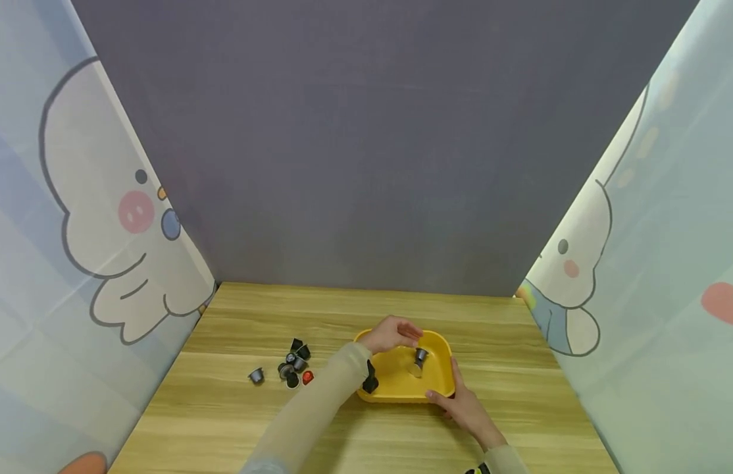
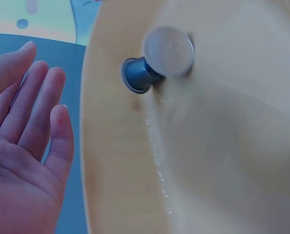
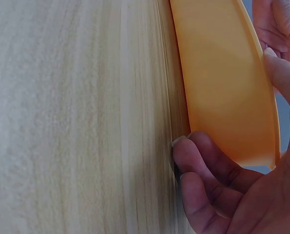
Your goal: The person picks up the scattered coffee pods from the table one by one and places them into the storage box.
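Note:
A yellow plastic tray (image 1: 396, 376) stands on the wooden table. Two coffee capsules lie inside it, touching: a dark grey one (image 1: 422, 354) and one with its pale foil lid (image 2: 168, 51) showing. My left hand (image 1: 393, 334) hovers at the tray's far rim, palm bare and fingers loosely bent, with nothing held in the left wrist view. At the near right corner my right hand (image 1: 466, 405) grips the tray, thumb over the rim and fingers against the outer wall (image 3: 223, 78).
Left of the tray lies a loose cluster of black and grey capsules (image 1: 299, 363), with a red capsule (image 1: 308, 377) at its edge. A single grey capsule (image 1: 256, 376) lies further left. A dark grey panel (image 1: 366, 164) rises behind the table (image 1: 520, 395), with printed cloth on both sides.

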The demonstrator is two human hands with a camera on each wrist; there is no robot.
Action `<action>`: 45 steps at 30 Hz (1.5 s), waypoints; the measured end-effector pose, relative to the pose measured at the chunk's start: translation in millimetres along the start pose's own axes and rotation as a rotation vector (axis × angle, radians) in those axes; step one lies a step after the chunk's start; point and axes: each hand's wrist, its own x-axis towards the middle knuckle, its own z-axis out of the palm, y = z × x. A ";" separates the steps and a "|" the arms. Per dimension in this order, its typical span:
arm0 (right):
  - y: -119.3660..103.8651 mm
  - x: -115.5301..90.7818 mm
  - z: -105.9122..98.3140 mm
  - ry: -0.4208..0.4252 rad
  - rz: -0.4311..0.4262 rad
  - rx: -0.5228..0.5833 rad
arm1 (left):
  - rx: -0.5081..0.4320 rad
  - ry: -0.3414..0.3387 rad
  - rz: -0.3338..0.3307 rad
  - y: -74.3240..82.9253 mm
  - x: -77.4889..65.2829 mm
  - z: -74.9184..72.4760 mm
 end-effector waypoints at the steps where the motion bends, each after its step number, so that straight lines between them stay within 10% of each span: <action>1: -0.2 -0.2 -0.1 -0.003 -0.002 0.001 | 0.000 0.004 0.006 1.4 -1.1 -0.1; 16: 4.6 -3.3 2.1 -0.002 -0.005 0.003 | -0.055 0.063 0.146 13.2 -31.3 -11.7; 34: 4.3 -4.4 2.0 -0.002 -0.014 -0.002 | -0.241 0.237 0.117 -6.4 -87.7 -37.0; 45: 3.9 -0.7 0.7 0.002 -0.019 -0.003 | -0.193 0.383 0.114 -15.7 -122.4 -56.8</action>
